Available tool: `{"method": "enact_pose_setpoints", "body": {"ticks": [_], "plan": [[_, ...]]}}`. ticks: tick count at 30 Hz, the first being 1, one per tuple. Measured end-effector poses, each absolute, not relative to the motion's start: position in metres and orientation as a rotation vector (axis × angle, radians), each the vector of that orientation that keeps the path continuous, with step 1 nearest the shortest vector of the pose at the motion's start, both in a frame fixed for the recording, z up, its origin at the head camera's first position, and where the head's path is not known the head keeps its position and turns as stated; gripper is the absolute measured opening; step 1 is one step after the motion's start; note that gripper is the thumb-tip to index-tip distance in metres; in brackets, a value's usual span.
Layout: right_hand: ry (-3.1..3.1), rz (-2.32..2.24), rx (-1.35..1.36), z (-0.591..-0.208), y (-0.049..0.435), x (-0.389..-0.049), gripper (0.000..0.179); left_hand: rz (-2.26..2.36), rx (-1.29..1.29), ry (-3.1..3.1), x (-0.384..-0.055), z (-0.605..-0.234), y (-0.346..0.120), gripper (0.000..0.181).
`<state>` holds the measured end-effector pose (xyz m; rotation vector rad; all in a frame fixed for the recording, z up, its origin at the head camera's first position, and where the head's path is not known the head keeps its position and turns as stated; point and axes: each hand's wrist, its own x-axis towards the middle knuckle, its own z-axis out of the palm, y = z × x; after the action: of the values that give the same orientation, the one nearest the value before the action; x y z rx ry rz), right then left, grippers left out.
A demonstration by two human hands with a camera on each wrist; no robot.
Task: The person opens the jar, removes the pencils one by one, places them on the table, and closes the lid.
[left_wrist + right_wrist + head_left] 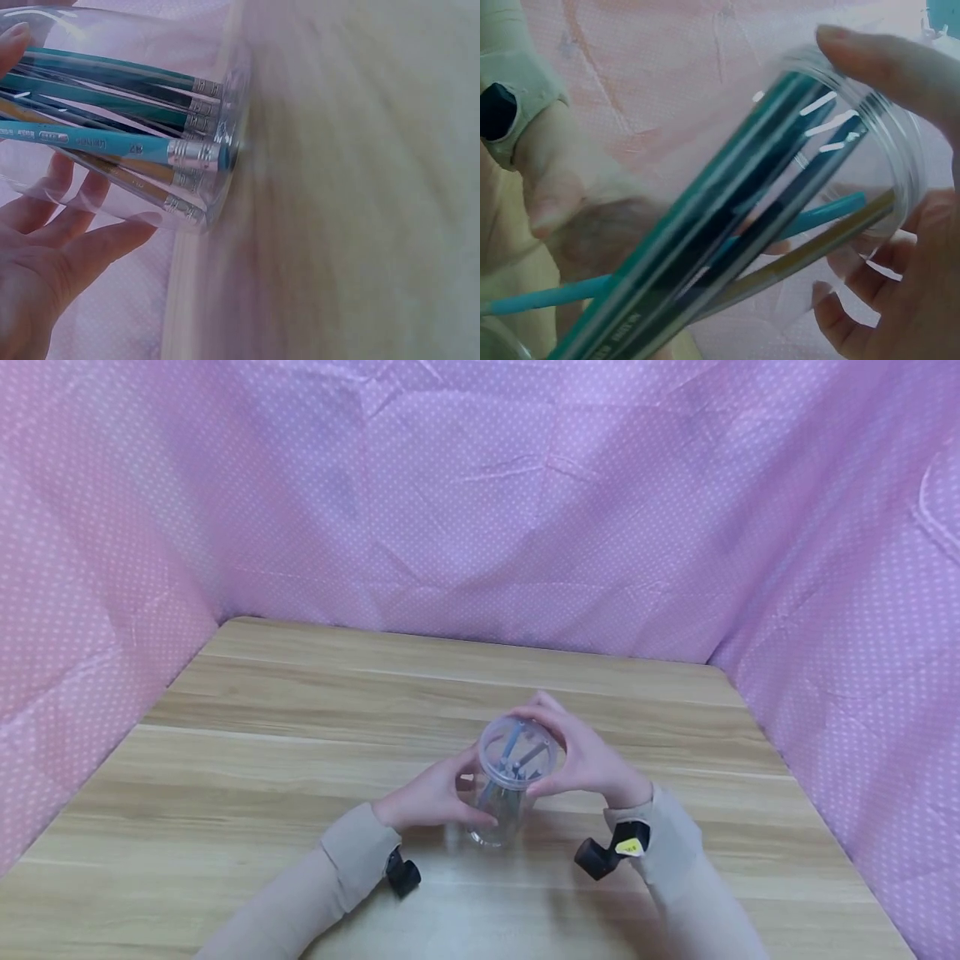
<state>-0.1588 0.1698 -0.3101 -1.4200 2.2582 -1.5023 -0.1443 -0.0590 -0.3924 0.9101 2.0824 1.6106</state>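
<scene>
On or just above the counter (247, 777), head view, the fingers of our left hand (431, 795) and right hand (588, 762) grasp a clear jar (504, 808), the right near its rim. Left-wrist view: pencils (105, 142) inside, loading seemingly done. Right-wrist view: we cannot tell whether closing remains.

Pink cloth (465, 510), white polka dots, creased — hung along the back and both sides of the table (225, 777). Top is light wood-grain, streaks running side to side, far corners rounded. Soft light, pale sheen up front — teal patch (945, 11) in right wrist view's corner, can't identify.
</scene>
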Motion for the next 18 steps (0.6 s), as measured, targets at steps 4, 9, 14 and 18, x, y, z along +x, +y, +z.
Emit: {"method": "enact_pose_setpoints", "body": {"ticks": [4,9,14,18], "plan": [[2.154,-1.449,-1.533,-0.308,0.171,-0.169,0.079,1.596,0.926,2.092,-0.144,-0.392,-0.058,0.088],[1.943,-1.453,-1.522,-0.308,0.173,-0.177,0.083,1.585,0.934,2.105,-0.144,-0.391,-0.057,0.089],[1.974,-1.472,-1.472,-0.311,0.175,-0.171,0.087,1.565,0.934,2.111,-0.142,-0.389,-0.057,0.094],[2.072,-1.58,-1.398,-0.317,0.176,-0.158,0.088,1.566,0.914,2.093,-0.141,-0.388,-0.057,0.097]]}}
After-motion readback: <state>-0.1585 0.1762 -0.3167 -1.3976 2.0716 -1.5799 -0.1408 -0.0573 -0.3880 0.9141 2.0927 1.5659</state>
